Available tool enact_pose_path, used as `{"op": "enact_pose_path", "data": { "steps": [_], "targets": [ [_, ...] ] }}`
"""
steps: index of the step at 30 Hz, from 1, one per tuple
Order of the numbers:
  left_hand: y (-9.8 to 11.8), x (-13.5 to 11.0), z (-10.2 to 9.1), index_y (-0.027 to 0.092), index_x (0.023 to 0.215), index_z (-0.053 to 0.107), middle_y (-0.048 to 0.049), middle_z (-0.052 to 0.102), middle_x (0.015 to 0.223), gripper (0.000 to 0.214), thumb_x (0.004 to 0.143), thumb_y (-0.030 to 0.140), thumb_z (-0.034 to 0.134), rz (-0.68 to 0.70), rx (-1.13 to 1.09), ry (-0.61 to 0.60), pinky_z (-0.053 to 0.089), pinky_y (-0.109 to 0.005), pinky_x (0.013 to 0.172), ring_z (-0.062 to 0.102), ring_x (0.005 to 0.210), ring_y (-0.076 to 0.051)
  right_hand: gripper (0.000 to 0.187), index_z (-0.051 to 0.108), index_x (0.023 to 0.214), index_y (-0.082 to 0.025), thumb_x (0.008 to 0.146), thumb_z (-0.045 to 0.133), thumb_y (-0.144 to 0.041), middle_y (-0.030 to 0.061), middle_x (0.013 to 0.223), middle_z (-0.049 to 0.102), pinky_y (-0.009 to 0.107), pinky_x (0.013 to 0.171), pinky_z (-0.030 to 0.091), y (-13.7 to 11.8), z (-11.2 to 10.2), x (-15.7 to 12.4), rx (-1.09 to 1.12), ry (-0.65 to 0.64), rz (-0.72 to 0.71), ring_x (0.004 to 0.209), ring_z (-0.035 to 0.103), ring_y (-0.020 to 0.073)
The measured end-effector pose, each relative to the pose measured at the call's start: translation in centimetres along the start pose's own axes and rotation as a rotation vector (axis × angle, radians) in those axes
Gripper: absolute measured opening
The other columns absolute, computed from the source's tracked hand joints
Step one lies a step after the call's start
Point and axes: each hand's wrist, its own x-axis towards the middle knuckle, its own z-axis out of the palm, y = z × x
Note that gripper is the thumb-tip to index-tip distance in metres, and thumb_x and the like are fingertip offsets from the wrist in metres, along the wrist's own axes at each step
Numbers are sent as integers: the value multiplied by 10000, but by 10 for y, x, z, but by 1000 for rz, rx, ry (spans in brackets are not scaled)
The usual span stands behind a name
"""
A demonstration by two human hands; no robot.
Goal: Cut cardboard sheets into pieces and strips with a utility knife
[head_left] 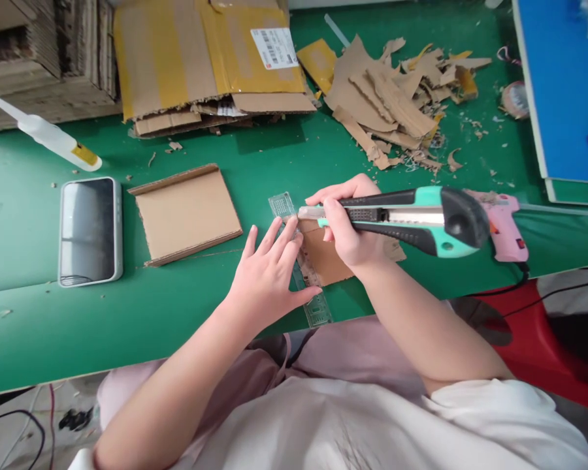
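Observation:
My right hand (355,222) grips a black and turquoise utility knife (436,219), its tip at the far left corner of a small cardboard piece (326,254). A clear plastic ruler (317,307) lies along that piece's left edge. Spread fingers of my left hand (269,271) press down on the ruler, just left of the blade. Part of the cardboard is hidden under my right hand. Left of my hands rests another cardboard piece (189,212) with two opposite edges folded up.
A phone (91,228) and a white tube-like bottle (49,134) lie at the left. Behind are stacked cardboard (78,52), a taped flattened box (176,59) and torn scraps (372,98). At right sit a pink glue gun (504,225), a tape roll (515,100) and a blue board (563,98).

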Motion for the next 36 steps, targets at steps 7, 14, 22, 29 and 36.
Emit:
{"op": "enact_pose_path", "data": {
  "steps": [7,14,22,29,36],
  "targets": [
    [0,1,-2,87,1323,434,-135,297,1498,748,776,579,570,-8,1,-37,221,-592,1106,281,1385,-336,180,511,738,-239,860,502,-372,38,776,652,263,485,512,-1,3,0,-36,-14,-71,580,604,117],
    [1,1,-2,94,1345,408,-126,304,1499,761,775,570,575,-15,-3,-49,213,-593,1108,273,1389,-331,119,505,759,-243,863,487,-298,36,773,646,279,542,530,-3,4,-2,-102,-46,-128,637,624,130],
    [0,3,-1,90,1343,415,-153,334,1484,766,770,573,574,-16,-21,-39,200,-595,1112,273,1387,-337,90,478,762,-237,846,500,-259,18,731,623,309,605,529,-3,11,-6,-105,-21,-197,686,628,152],
    [1,1,-4,103,1309,453,-147,335,1485,719,783,583,551,-11,22,-38,240,-590,1096,299,1377,-332,155,494,783,-247,866,494,-378,30,774,644,330,625,532,5,9,-10,21,130,-135,742,651,175],
    [4,6,-10,129,1298,461,-146,352,1479,702,765,570,585,-13,52,-86,239,-581,1094,313,1367,-348,202,480,753,-242,859,486,-414,32,735,635,292,543,510,3,10,-8,-28,49,-127,621,624,138]
  ]
}}
